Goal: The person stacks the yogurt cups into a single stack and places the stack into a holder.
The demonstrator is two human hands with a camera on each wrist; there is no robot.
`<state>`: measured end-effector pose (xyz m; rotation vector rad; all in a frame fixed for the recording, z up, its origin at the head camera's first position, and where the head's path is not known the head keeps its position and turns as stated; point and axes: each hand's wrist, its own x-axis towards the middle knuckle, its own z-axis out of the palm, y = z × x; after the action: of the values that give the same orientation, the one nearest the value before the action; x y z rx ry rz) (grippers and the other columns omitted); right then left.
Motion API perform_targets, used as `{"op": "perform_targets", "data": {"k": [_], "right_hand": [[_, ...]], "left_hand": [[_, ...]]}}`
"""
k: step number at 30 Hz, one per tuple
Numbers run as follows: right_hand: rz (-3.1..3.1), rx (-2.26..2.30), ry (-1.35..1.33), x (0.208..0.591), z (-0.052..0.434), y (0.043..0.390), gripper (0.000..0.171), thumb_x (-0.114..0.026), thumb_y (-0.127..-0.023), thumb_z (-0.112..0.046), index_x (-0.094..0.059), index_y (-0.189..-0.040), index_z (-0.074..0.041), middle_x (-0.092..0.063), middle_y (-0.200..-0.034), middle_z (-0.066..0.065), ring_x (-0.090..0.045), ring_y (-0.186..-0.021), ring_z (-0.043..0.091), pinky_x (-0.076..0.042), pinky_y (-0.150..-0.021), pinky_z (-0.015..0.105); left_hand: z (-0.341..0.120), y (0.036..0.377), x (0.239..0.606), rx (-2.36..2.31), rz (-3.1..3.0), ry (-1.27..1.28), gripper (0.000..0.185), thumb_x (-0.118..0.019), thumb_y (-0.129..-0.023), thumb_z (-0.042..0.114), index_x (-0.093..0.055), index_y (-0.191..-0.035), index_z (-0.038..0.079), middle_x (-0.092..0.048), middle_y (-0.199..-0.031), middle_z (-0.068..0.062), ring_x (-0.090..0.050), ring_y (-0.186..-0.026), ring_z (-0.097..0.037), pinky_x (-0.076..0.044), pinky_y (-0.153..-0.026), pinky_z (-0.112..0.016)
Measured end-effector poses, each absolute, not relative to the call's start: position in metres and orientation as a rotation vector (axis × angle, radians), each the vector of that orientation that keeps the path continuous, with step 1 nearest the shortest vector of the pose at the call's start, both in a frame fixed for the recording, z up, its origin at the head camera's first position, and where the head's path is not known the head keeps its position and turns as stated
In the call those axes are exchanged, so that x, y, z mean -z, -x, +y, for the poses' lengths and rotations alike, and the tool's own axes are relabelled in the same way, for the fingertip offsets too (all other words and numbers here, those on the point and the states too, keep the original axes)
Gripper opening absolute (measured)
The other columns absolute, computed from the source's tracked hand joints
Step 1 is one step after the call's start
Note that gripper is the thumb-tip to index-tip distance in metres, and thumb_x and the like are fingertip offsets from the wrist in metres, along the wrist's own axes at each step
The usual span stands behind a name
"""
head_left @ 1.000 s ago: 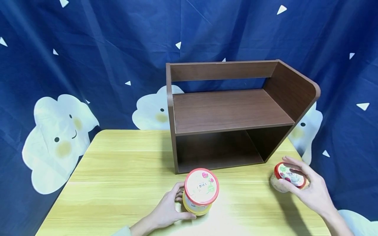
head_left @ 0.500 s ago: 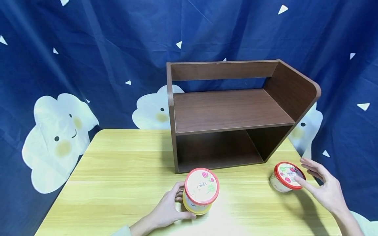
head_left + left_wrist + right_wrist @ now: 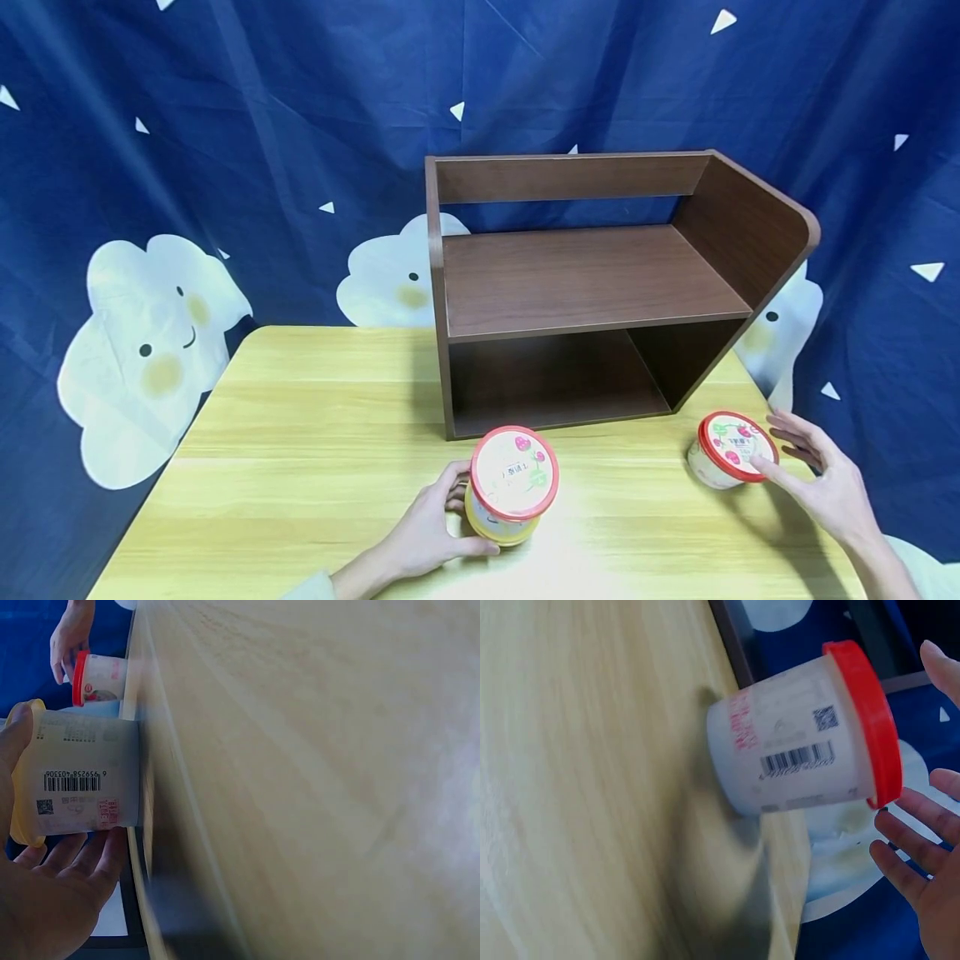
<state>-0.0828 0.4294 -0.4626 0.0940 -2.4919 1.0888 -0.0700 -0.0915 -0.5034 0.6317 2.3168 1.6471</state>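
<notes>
Yellow tub (image 3: 512,486) with a red-rimmed lid stands on the worktop (image 3: 300,450) at 6 o'clock of the wooden shelf (image 3: 600,283); I see my left hand (image 3: 427,533) curled around its side. My right hand (image 3: 821,483), fingers spread, has one fingertip at the rim of the white tub (image 3: 729,450), at 3 o'clock of the yellow one.
</notes>
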Motion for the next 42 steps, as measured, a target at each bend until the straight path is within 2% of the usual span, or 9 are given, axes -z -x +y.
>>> {"op": "perform_targets", "data": {"k": [4,15,29,35,42], "right_hand": [[-2.488,-1.110,-0.121,0.469,0.433,0.083,0.081,-0.081,-0.068,0.007,-0.049,-0.140,-0.008,-0.061,-0.122,-0.024,-0.056,-0.106,-0.014,-0.041,-0.085,0.000],[-2.485,-1.101,-0.095,0.484,0.434,0.080,0.087,-0.085,-0.063,0.006,-0.047,-0.141,-0.005,-0.058,-0.116,-0.027,-0.055,-0.100,-0.019,-0.041,-0.081,-0.003],[-2.476,-1.160,-0.002,0.491,0.425,0.073,0.081,-0.082,-0.069,0.005,-0.045,-0.141,-0.002,-0.054,-0.118,-0.027,-0.053,-0.098,-0.017,-0.042,-0.080,-0.003],[-2.454,-1.183,-0.026,0.495,0.426,0.073,0.083,-0.081,-0.067,0.009,-0.045,-0.141,-0.001,-0.055,-0.119,-0.024,-0.055,-0.098,-0.016,-0.043,-0.080,-0.002],[-2.447,-1.195,-0.027,0.499,0.425,0.074,0.083,-0.080,-0.067,0.011,-0.044,-0.141,0.000,-0.056,-0.115,-0.028,-0.056,-0.095,-0.016,-0.043,-0.079,-0.001]], "left_hand": [[-0.091,0.070,0.503,-1.641,2.325,-0.633,0.087,-0.087,-0.066,0.042,-0.038,-0.137,0.032,-0.062,-0.127,0.006,-0.061,-0.102,-0.005,-0.053,-0.089,-0.022],[-0.091,0.071,0.502,-1.613,2.339,-0.625,0.088,-0.087,-0.066,0.045,-0.037,-0.138,0.032,-0.061,-0.128,0.006,-0.061,-0.102,-0.005,-0.053,-0.089,-0.022],[-0.091,0.070,0.502,-1.622,2.332,-0.619,0.087,-0.087,-0.066,0.043,-0.038,-0.137,0.034,-0.061,-0.128,0.007,-0.061,-0.103,-0.005,-0.053,-0.089,-0.022],[-0.092,0.070,0.503,-1.617,2.336,-0.629,0.087,-0.087,-0.066,0.045,-0.038,-0.137,0.035,-0.060,-0.128,0.007,-0.061,-0.104,-0.005,-0.053,-0.089,-0.022],[-0.092,0.070,0.503,-1.619,2.338,-0.632,0.088,-0.087,-0.066,0.045,-0.038,-0.137,0.033,-0.060,-0.129,0.006,-0.061,-0.103,-0.005,-0.053,-0.089,-0.022]]}}
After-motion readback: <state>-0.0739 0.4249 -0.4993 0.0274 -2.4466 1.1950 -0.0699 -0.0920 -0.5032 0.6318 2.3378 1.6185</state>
